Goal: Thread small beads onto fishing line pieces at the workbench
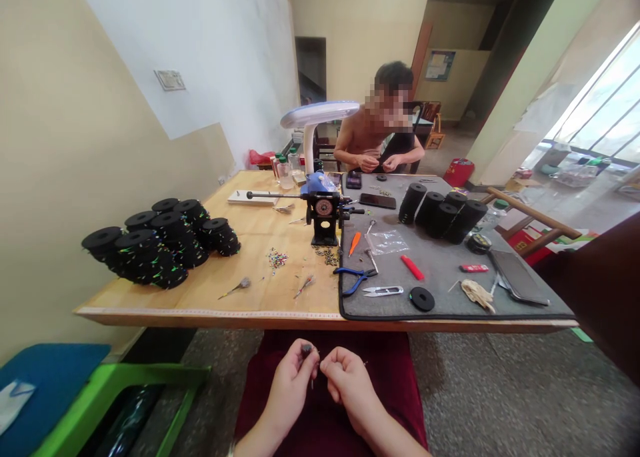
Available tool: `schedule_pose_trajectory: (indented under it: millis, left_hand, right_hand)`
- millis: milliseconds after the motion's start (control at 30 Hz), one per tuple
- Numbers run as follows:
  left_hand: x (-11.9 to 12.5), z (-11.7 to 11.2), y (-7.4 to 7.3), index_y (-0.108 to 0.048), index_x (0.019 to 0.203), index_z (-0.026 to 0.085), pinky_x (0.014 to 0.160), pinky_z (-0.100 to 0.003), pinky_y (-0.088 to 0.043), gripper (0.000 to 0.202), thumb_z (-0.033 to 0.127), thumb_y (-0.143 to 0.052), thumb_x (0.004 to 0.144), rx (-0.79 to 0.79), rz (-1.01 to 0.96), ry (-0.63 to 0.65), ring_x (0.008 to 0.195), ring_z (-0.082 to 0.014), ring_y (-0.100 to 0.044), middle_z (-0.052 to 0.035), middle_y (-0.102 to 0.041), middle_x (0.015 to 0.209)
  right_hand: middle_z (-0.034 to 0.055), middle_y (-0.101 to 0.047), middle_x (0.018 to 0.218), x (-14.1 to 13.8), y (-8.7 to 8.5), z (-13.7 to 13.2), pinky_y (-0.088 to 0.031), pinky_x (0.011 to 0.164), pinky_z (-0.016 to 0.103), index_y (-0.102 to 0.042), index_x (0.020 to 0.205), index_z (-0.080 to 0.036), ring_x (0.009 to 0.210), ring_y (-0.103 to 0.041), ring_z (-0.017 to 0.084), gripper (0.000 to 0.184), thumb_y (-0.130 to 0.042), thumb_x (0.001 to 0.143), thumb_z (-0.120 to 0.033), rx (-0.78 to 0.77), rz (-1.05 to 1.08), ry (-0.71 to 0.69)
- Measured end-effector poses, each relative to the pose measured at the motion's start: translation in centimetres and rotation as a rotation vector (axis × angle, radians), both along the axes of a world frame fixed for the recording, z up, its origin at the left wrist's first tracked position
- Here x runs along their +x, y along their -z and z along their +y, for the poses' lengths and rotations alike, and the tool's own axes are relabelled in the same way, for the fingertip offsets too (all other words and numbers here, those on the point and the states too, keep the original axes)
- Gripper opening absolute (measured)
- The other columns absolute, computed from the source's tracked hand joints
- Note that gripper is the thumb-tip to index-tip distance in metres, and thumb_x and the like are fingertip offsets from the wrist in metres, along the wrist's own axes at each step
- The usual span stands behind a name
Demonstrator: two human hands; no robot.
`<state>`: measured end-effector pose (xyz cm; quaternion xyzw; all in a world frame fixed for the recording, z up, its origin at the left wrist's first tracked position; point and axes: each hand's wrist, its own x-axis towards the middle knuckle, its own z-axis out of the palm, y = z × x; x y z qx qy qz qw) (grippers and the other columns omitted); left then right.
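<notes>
Left hand (294, 375): pinches dark piece (307, 350)
Right hand (351, 378): pinched, contents unclear
Left-edge rolls (173, 233): seemingly filled
Front-edge beads (277, 259): still loose

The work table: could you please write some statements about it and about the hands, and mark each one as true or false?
1. The left hand holds a small dark item. True.
2. The silver snips lie on bare wood. False: the snips lie on the gray mat.
3. Black rolls stand on both sides of the table. True.
4. The right hand lies flat on the table. False: the right hand is curled above the lap.
</notes>
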<state>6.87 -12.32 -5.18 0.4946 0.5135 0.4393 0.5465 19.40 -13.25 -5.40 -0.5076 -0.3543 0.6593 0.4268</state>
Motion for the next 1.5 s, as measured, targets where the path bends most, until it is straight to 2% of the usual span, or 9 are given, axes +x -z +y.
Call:
schedule_pose_trajectory:
  millis: [533, 867, 1200, 1367, 1500]
  left_hand:
    - [0.0, 0.2, -0.2, -0.052, 0.073, 0.019, 0.058, -0.024, -0.04, 0.022, 0.039, -0.057, 0.082, 0.04, 0.027, 0.013, 0.061, -0.0135, -0.046, 0.0033, -0.05, 0.066]
    - [0.0, 0.0, -0.4, -0.052, 0.074, 0.02, 0.054, -0.023, -0.039, 0.021, 0.038, -0.055, 0.084, 0.057, 0.056, 0.042, 0.055, -0.0126, -0.045, 0.0043, -0.049, 0.061]
    - [-0.1, -0.2, -1.7, -0.058, 0.074, 0.019, 0.056, -0.024, -0.04, 0.021, 0.038, -0.056, 0.083, 0.091, 0.159, 0.069, 0.057, -0.0151, -0.049, 0.0018, -0.053, 0.061]
    - [-0.1, -0.3, -1.7, -0.059, 0.075, 0.019, 0.056, -0.024, -0.04, 0.021, 0.038, -0.056, 0.083, 0.108, 0.168, 0.094, 0.058, -0.0153, -0.05, 0.0006, -0.055, 0.063]
    - [-0.1, -0.3, -1.6, -0.06, 0.076, 0.018, 0.056, -0.023, -0.04, 0.019, 0.036, -0.057, 0.083, 0.079, 0.15, 0.123, 0.058, -0.0145, -0.049, 0.0006, -0.055, 0.065]
  right_hand:
    - [-0.0114, -0.039, 0.031, 0.0, -0.4, 0.1, -0.008, 0.035, 0.02, -0.049, 0.061, -0.018, 0.028, -0.021, 0.003, 0.024, -0.064, 0.068, -0.036, -0.065, 0.076, -0.047]
    - [-0.0108, -0.04, 0.032, 0.3, 0.0, 0.4, -0.009, 0.035, 0.02, -0.051, 0.063, -0.018, 0.029, -0.02, 0.003, 0.026, -0.065, 0.069, -0.038, -0.046, 0.146, -0.032]
    - [-0.0115, -0.041, 0.033, 0.7, 0.0, 0.8, -0.013, 0.036, 0.019, -0.051, 0.07, -0.018, 0.03, -0.024, 0.003, 0.034, -0.064, 0.071, -0.048, -0.003, -0.004, -0.006]
    - [-0.012, -0.041, 0.033, 0.6, -0.2, 0.7, -0.013, 0.036, 0.019, -0.052, 0.072, -0.018, 0.029, -0.025, 0.003, 0.031, -0.064, 0.072, -0.046, 0.039, -0.021, 0.002]
    - [-0.0133, -0.037, 0.034, 0.7, -0.2, 0.7, -0.01, 0.036, 0.019, -0.05, 0.07, -0.018, 0.03, -0.022, 0.003, 0.027, -0.065, 0.072, -0.04, 0.038, 0.058, 0.055]
